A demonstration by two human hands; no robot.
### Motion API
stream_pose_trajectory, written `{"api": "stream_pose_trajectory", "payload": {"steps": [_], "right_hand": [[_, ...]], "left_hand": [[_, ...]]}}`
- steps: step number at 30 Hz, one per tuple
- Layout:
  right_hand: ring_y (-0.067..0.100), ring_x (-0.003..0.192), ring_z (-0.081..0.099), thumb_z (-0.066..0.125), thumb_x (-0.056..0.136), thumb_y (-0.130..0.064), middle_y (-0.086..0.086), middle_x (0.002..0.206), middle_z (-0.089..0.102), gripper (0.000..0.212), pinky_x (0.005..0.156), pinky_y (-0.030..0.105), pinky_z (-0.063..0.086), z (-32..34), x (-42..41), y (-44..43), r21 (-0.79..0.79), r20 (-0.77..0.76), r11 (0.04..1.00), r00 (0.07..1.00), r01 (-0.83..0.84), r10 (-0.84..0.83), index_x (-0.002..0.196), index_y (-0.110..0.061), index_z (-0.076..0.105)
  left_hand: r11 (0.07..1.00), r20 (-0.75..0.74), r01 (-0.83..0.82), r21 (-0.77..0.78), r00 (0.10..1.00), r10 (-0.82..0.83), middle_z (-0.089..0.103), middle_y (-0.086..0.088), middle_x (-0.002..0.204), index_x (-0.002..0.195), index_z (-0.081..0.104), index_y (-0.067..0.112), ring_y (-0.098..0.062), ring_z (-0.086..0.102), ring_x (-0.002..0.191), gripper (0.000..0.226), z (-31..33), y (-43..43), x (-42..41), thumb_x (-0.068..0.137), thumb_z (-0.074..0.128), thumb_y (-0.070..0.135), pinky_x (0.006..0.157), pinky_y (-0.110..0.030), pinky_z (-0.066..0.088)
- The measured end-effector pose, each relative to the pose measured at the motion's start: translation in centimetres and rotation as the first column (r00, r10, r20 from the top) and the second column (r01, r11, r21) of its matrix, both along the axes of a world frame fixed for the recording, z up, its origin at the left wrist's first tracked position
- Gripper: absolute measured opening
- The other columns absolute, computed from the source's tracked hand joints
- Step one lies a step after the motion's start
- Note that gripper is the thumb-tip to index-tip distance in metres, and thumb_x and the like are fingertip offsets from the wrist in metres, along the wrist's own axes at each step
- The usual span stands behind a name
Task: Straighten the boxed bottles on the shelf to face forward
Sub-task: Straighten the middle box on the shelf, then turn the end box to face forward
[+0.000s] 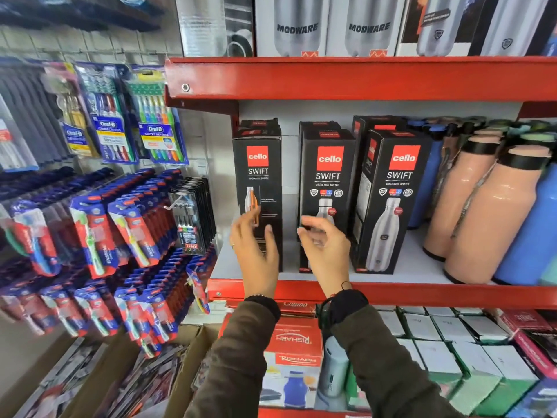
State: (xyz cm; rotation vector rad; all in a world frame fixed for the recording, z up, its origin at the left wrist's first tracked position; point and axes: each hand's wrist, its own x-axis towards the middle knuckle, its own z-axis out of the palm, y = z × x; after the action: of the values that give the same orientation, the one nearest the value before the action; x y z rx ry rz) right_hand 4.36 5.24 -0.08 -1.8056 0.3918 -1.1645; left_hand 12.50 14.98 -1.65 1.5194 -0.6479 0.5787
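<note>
Item: three tall black cardboard bottle cartons with red logo panels, on the red-edged metal shelf [391, 292].

Left hand [256, 245]: released, fingers spread, blurred; it lies over the lower front of the left black carton [258, 176]. We cannot tell whether it touches the face.

Right hand [327, 245]: loosely curled, gripping nothing that we can make out, in front of the lower part of the middle black carton [328, 173].

Beyond the right hand, further right: the third black carton [398, 188], turned so that a side panel shows along with its front. Further right again: peach-coloured plastic bottles [488, 215] and blue bottles [530, 236], unboxed.

Below both hands: red and white boxes [297, 339] on the lower shelf.

Step in hand, as we judge it: squaring the left and middle cartons. We would press low on both side edges, twist gently from the base so the tall carton does not tip, then align the fronts with the shelf lip.
</note>
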Motion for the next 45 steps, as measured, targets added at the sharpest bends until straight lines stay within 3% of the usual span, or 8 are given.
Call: {"api": "stream_pose_trajectory", "payload": {"steps": [5,9,16,23,32,36,39,45], "right_hand": [[-0.004,0.108,0.058,0.055,0.099,-0.010,-0.012,0.126,0.058,0.038,0.085,-0.003,0.040,-0.5,2.2,2.5,0.044,-0.100,0.991,0.986,-0.128,0.132,0.137,-0.014,0.055],[0.003,0.121,0.051,0.049,0.101,-0.008,0.000,0.137,0.056,0.044,0.093,-0.002,0.037,-0.9,3.6,3.9,0.077,-0.134,0.991,0.983,-0.112,0.121,0.145,-0.009,0.044],[-0.025,0.104,0.052,0.054,0.098,-0.007,-0.006,0.130,0.058,0.048,0.091,-0.001,0.038,-1.2,4.2,4.9,0.086,-0.117,0.995,0.991,-0.060,0.070,0.144,-0.011,0.046],[-0.004,0.115,0.060,0.080,0.077,-0.026,-0.028,0.117,0.064,0.061,0.100,0.019,0.046,-0.5,4.5,5.5,0.007,-0.093,0.999,0.995,-0.031,0.032,0.124,-0.051,0.051],[0.009,0.124,0.055,0.092,0.058,-0.040,-0.007,0.131,0.061,0.095,0.108,0.034,0.045,-0.2,5.8,5.4,0.043,-0.093,0.996,0.993,0.081,-0.077,0.139,-0.022,0.047],[-0.007,0.114,0.056,0.090,0.060,-0.034,-0.020,0.122,0.062,0.087,0.101,0.019,0.047,-0.3,5.7,5.2,0.045,-0.064,0.998,0.997,0.049,-0.047,0.136,-0.027,0.049],[0.000,0.120,0.056,0.087,0.065,-0.032,-0.016,0.129,0.061,0.084,0.106,0.029,0.047,-0.2,5.9,5.0,0.025,-0.080,1.000,0.997,-0.001,0.003,0.138,-0.029,0.046],[0.000,0.135,0.044,0.080,0.075,-0.028,-0.016,0.144,0.049,0.091,0.116,0.036,0.038,-0.6,6.3,4.4,0.007,-0.139,0.996,0.987,-0.086,0.087,0.151,-0.031,0.030]], "left_hand": [[0.992,-0.193,0.121,-0.027,0.973,-0.124,0.037,-0.005,0.155,0.153,0.035,0.015,-0.020,0.035,0.146,0.049,-0.4,1.8,2.6,0.105,0.045,0.022,0.122,-0.036,0.029],[0.955,-0.314,0.294,-0.029,0.905,-0.288,0.047,0.009,0.146,0.148,0.044,0.021,0.001,0.042,0.136,0.041,-0.8,2.8,3.8,0.109,0.033,0.028,0.106,0.002,0.026],[0.877,-0.418,0.442,-0.191,0.771,-0.480,0.057,0.000,0.146,0.147,0.050,0.022,-0.014,0.050,0.139,0.047,-0.9,3.7,4.4,0.109,0.029,0.039,0.121,-0.044,0.034],[0.872,-0.389,0.393,-0.292,0.784,-0.484,0.072,0.017,0.120,0.133,0.065,0.021,0.001,0.066,0.117,0.044,-0.5,5.1,4.9,0.109,0.033,0.038,0.104,-0.035,0.054],[0.916,-0.189,0.346,-0.201,0.904,-0.383,0.072,0.012,0.122,0.116,0.074,0.037,-0.014,0.070,0.109,0.039,-1.1,6.2,5.5,0.104,0.040,0.052,0.092,-0.048,0.059],[0.945,-0.170,0.301,-0.125,0.932,-0.320,0.060,0.014,0.130,0.136,0.061,0.027,0.002,0.055,0.126,0.035,-1.2,5.4,6.8,0.107,0.042,0.032,0.098,-0.012,0.045],[0.944,-0.233,0.331,-0.008,0.917,-0.324,0.056,0.006,0.138,0.144,0.053,0.017,-0.001,0.052,0.129,0.039,-1.2,4.7,8.2,0.107,0.041,0.021,0.098,0.000,0.035],[0.887,-0.354,0.456,-0.074,0.819,-0.450,0.060,0.019,0.125,0.132,0.052,0.029,-0.006,0.055,0.123,0.030,-1.1,4.7,8.8,0.108,0.037,0.018,0.108,-0.020,0.039]]}}
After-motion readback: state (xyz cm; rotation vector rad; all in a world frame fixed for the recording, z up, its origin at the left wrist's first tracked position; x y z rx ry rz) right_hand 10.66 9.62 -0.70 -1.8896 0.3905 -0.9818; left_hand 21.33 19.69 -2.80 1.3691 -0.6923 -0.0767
